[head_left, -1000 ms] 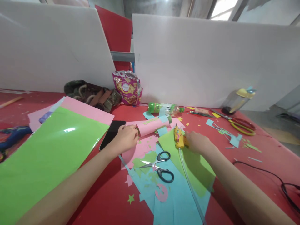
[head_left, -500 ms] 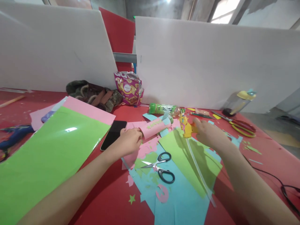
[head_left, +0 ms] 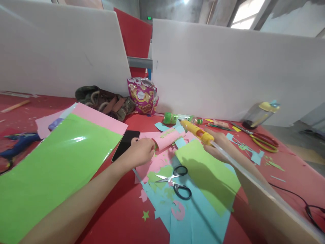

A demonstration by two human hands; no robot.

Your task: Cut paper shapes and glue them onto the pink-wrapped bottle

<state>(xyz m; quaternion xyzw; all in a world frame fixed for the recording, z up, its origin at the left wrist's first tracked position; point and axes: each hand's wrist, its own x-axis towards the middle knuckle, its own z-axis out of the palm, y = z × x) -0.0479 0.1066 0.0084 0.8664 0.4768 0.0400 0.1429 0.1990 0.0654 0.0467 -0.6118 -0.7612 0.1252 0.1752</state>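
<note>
My left hand is closed on the near end of a pink paper-wrapped tube, which lies tilted with light-green cut-outs along it. My right hand grips a yellow hot glue gun. Its nozzle points left, close to the tube's blue far end; I cannot tell whether they touch. A long clear glue stick runs out of the gun's back along my right forearm. Black-handled scissors lie spread on the paper in front. A black phone is beside my left hand.
Green paper in a glossy sleeve covers the left. Blue sheets and a green sheet lie centrally. Behind are a green-labelled bottle and snack bag. Yellow-red scissors, a cup and cable are right.
The glue gun has swung from upright to nearly level, its nozzle now toward the tube and its glue stick over my right forearm. My left hand stays on the tube.
</note>
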